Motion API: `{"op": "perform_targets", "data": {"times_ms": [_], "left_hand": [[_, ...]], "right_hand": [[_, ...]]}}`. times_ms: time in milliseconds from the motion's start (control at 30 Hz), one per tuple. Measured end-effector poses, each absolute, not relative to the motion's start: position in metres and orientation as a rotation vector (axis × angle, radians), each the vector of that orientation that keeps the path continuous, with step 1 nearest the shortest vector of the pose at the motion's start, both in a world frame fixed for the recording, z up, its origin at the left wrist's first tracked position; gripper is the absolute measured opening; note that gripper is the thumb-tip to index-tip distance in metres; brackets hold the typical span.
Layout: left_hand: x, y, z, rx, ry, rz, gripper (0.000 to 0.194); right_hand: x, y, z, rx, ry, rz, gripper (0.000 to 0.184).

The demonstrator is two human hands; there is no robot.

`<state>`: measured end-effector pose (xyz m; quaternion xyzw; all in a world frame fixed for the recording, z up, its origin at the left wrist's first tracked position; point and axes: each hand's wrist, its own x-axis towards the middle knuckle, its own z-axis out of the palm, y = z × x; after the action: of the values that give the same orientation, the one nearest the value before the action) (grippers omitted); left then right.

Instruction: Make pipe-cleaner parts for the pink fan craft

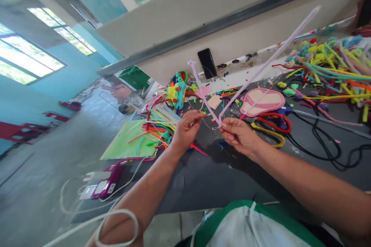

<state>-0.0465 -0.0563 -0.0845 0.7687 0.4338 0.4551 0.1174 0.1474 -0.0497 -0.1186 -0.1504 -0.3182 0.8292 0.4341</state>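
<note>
Left hand (188,128) raised, fingers curled; right hand (238,134) pinching.

The phone (207,63) looks glossy; left of it, the pipe cleaners (165,121) look fuzzy, the power strip (109,180) shiny plastic.

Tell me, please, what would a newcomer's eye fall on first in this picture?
Probably on the tall lilac V, which opens upward over the table, its point in the right hand's grip. Next would come the bright heap of fuzzy stems at the table's far right. The black phone, upright at the back against a pale board, also stands out.
</note>
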Motion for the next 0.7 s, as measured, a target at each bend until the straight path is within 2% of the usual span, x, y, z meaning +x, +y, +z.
{"op": "perform_targets", "data": {"times_ms": [100, 200, 300, 400, 500, 600, 700], "left_hand": [[-0.041, -0.043, -0.096, 2.117, 0.972, 1.269, 0.024], [-0.031, -0.036, -0.090, 2.156, 0.912, 1.127, 0.019], [-0.024, -0.039, -0.084, 2.392, 1.042, 0.987, 0.017], [-0.017, -0.052, -0.089, 2.549, 1.378, 1.123, 0.016], [-0.009, -0.071, -0.096, 2.653, 1.622, 1.114, 0.015], [-0.003, -0.087, -0.102, 2.719, 1.626, 1.000, 0.011], [-0.001, -0.097, -0.108, 2.566, 1.548, 0.784, 0.024]], "right_hand": [[0.145, -0.055, -0.116, -0.366, -0.802, 2.107, 0.022], [0.145, -0.054, -0.115, -0.375, -0.833, 2.138, 0.022], [0.146, -0.051, -0.118, -0.410, -0.823, 2.085, 0.024], [0.147, -0.049, -0.121, -0.460, -0.782, 1.996, 0.026], [0.146, -0.049, -0.124, -0.501, -0.790, 1.938, 0.026], [0.146, -0.050, -0.122, -0.506, -0.801, 1.889, 0.027], [0.146, -0.051, -0.119, -0.490, -0.802, 1.868, 0.027]]}}
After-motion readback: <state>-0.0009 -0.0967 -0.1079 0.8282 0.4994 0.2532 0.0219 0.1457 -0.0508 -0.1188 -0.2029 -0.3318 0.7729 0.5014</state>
